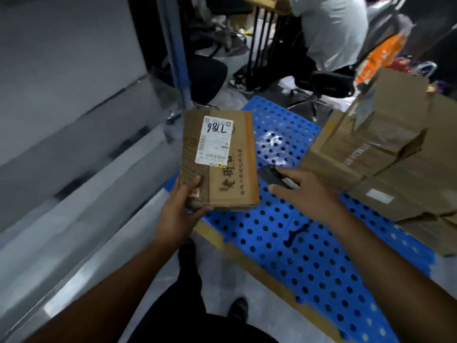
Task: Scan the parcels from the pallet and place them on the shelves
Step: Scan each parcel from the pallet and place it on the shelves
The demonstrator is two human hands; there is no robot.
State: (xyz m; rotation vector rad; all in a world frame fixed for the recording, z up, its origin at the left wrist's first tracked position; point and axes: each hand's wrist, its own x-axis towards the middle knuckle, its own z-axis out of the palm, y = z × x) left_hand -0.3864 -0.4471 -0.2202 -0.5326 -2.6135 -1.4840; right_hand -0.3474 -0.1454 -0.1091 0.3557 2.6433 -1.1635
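Observation:
My left hand [178, 209] grips the lower left corner of a flat brown cardboard parcel [230, 179], held up in the middle of the view. Its white shipping label [215, 144] faces me, with black handwritten marks and barcodes. Just to the right, my right hand [306, 194] holds a black handheld scanner [274, 177] whose front end points at the parcel's right edge. Beneath both lies the blue perforated plastic pallet [309, 256]. Larger brown cardboard boxes [385, 164] are stacked on the pallet's right side.
Grey metal shelves [81, 157] run along the left, with a blue upright post [179, 60]. A person in a white shirt [329, 30] sits on a black office chair [326, 82] behind the pallet. An orange bag [380, 58] is at the back right. My feet [237, 308] stand on grey floor.

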